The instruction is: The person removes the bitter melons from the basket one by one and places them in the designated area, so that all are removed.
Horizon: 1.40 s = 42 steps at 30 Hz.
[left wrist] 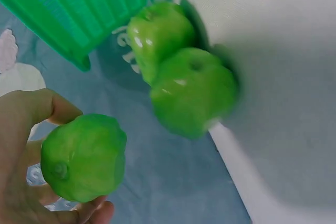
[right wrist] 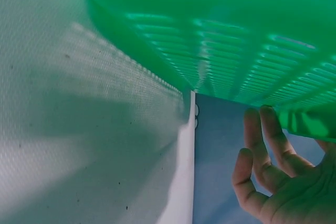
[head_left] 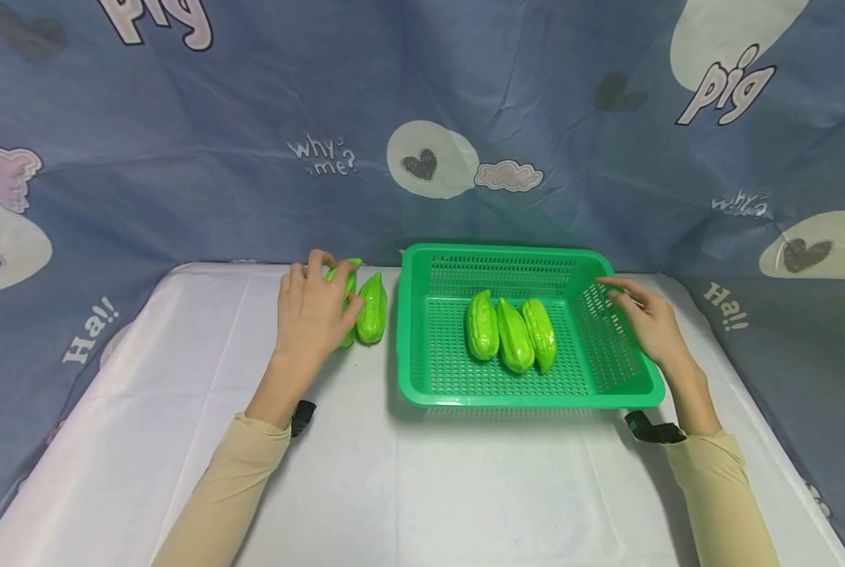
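My left hand (head_left: 313, 309) is at the table's far edge, left of the basket. It holds a bright green, ridged bitter melon (left wrist: 84, 157) between thumb and fingers. Beside it are two more bitter melons, one nearer the basket (left wrist: 161, 32) and one closer to the hand (left wrist: 194, 92); in the head view the hand partly covers this group. My right hand (head_left: 646, 321) is at the right rim of a green plastic basket (head_left: 411, 346). Its fingers are loosely bent and spread outside the slotted wall, fingertips close to it; contact is unclear.
Inside the basket, three bitter melons (head_left: 516, 337) lie side by side. A white cloth (head_left: 493, 488) covers the table. Behind and beside it hangs a blue printed cloth (head_left: 287, 197). Dark bands (head_left: 652, 429) are worn at both wrists.
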{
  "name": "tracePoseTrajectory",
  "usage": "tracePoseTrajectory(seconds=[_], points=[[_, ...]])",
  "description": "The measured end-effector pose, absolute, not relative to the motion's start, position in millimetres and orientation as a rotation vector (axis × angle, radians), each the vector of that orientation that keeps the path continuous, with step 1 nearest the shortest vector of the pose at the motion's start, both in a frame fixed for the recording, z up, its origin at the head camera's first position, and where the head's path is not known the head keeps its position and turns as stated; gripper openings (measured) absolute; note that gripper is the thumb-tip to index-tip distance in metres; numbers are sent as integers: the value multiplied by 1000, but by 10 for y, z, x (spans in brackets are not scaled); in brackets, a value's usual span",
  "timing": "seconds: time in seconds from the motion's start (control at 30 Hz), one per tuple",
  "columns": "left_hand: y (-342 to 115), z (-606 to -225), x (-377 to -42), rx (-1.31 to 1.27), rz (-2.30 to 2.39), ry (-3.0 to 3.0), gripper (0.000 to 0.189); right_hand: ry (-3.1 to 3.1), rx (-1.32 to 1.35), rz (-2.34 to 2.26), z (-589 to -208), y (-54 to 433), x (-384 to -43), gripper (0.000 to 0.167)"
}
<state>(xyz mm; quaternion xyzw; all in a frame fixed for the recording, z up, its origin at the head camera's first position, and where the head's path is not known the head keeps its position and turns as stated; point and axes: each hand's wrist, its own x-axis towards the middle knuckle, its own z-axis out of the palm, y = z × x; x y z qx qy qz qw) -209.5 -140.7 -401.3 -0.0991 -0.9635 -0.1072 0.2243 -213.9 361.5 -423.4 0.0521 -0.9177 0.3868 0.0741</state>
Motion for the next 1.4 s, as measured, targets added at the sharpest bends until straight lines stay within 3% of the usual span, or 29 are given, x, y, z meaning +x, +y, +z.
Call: tracePoseTrajectory(seconds=[0.57, 1.4], points=[[-1810, -4219, -2188, -136, -300, -2714, 38, -2762, 134, 1198, -4235, 3616, -2153, 49], [-1859, -4413, -2243, -64, -426, -2815, 44, -2748, 149, 1199, -4242, 3624, -2144, 49]])
